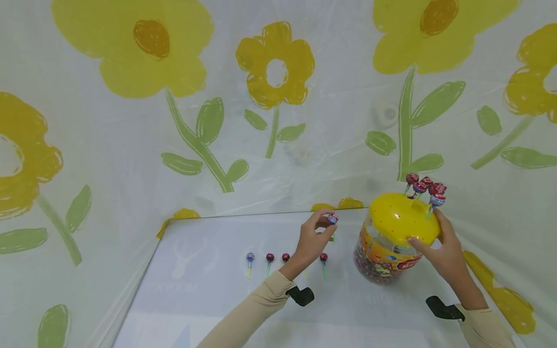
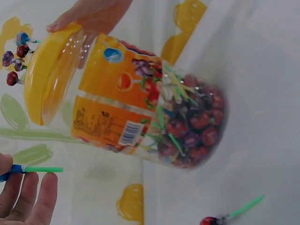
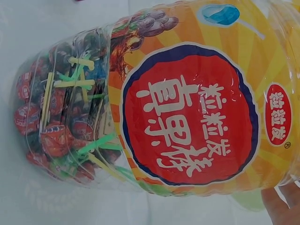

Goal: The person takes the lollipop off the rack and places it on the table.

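Observation:
My left hand [image 1: 312, 240] pinches a blue-wrapped lollipop [image 1: 333, 219] between thumb and fingers, a short way left of a big clear jar [image 1: 388, 252]. In the left wrist view its green stick [image 2: 44, 169] points toward the jar. The right hand [image 1: 450, 256] grips the jar's yellow lid [image 1: 393, 212] at its right edge, and the jar leans. Several lollipops [image 1: 419, 187] stand by their sticks in small holes of the lid. Through the jar's wall, a heap of red-wrapped lollipops [image 3: 56, 136] shows at the bottom, below an orange label [image 3: 234, 178].
On the white table [image 1: 209, 290] lies a row of lollipops, among them a blue one [image 1: 250, 257], a red one [image 1: 270, 257] and another red one [image 1: 324, 257]. My left forearm hides part of this row. Behind hangs a flower-printed curtain [image 1: 339, 121].

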### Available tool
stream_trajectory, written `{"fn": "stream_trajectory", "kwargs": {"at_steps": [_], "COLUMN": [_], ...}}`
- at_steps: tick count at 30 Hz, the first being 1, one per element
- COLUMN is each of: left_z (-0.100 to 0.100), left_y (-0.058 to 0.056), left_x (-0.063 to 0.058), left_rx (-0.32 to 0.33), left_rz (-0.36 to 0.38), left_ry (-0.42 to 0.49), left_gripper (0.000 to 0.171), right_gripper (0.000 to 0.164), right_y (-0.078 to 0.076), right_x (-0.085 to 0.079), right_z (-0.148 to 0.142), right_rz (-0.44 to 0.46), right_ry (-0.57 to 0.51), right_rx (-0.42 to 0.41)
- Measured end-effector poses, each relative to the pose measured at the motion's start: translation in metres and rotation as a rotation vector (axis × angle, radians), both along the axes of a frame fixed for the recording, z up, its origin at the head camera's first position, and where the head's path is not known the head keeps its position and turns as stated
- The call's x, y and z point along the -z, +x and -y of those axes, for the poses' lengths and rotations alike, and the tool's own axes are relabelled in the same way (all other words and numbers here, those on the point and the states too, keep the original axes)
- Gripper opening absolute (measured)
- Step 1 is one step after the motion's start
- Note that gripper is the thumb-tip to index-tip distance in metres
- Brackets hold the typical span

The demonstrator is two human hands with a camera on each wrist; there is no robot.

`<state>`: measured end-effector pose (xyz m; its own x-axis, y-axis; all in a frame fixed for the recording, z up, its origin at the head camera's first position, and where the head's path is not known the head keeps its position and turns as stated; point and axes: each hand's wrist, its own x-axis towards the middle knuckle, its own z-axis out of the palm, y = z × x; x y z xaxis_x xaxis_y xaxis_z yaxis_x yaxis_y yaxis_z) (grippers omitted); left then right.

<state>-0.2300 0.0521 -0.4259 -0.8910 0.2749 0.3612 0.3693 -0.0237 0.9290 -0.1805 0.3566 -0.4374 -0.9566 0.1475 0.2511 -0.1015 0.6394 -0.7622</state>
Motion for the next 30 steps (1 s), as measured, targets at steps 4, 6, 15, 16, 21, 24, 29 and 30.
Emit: {"fn": "stream_trajectory", "kwargs": {"at_steps": [4,6,15,16,21,24,29,30], "left_z": [0.013,0.02,0.05,0.053,0.068,0.078,0.098,0.101], "left_y": [0.006,0.01,0.027,0.028,0.025,0.034,0.05,0.052], "left_x": [0.008,0.011,0.022,0.023,0.052,0.05,0.04,0.042], "left_rx": [0.01,0.016,-0.009,-0.017,-0.086,-0.105,-0.115,-0.122], "left_rz": [0.007,0.014,0.1,0.11,0.125,0.139,0.201,0.215], "left_ry": [-0.01,-0.022,-0.085,-0.086,-0.113,-0.124,-0.143,-0.148], "left_gripper": [0.03,0.03,0.03,0.03,0.031,0.031,0.032,0.032], "right_gripper": [0.089,0.089,0.089,0.089,0.088,0.088,0.088,0.088], "right_y": [0.0,-0.001,0.0,0.0,0.002,0.002,0.001,0.001], "right_x": [0.0,0.0,0.003,0.003,0.004,0.005,0.004,0.004], "right_z": [0.001,0.001,-0.001,-0.002,-0.001,-0.001,0.0,0.0], "right_rz": [0.004,0.007,-0.001,-0.003,-0.008,-0.007,-0.012,-0.014], "right_ry": [-0.005,-0.006,0.001,0.001,-0.001,0.0,0.006,0.007], "right_rx": [-0.002,-0.003,0.001,0.0,0.004,0.008,0.012,0.011]}}
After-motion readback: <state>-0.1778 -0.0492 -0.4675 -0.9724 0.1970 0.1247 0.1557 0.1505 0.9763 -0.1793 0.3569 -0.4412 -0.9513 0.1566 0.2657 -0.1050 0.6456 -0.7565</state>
